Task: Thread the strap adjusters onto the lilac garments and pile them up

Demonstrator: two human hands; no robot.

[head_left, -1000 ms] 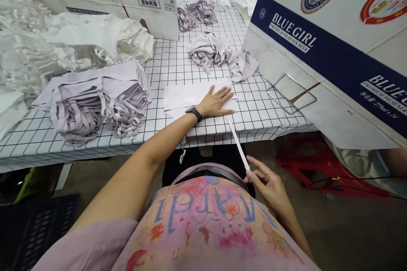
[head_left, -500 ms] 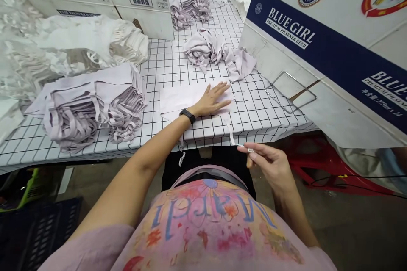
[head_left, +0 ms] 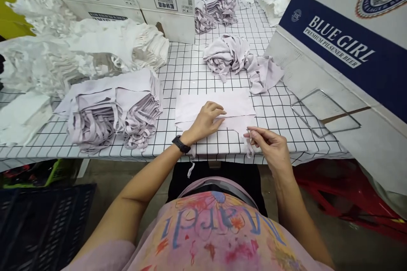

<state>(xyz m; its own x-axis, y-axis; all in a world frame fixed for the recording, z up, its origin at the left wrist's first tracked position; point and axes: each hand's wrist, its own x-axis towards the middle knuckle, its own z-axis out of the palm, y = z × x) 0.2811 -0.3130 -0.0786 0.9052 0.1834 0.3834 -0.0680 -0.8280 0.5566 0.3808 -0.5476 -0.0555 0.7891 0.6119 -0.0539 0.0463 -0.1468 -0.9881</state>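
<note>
A flat pale lilac fabric piece lies on the checked tablecloth near the front edge. My left hand, with a black wristband, rests on its near edge, fingers curled and pressing the cloth down. My right hand is at the table's front edge just right of it, pinching the end of the thin white strap that hangs from the piece. A short cord end dangles below the table under my left wrist.
A stack of folded lilac pieces with straps sits at the left, white bundles behind it. A crumpled lilac heap lies further back. Cardboard boxes stand right and rear. A wire frame lies at right.
My right hand has come up from my lap to the table edge, and the strap, first pulled taut, has gone slack and bunched. My left hand slid back and its fingers curled.
</note>
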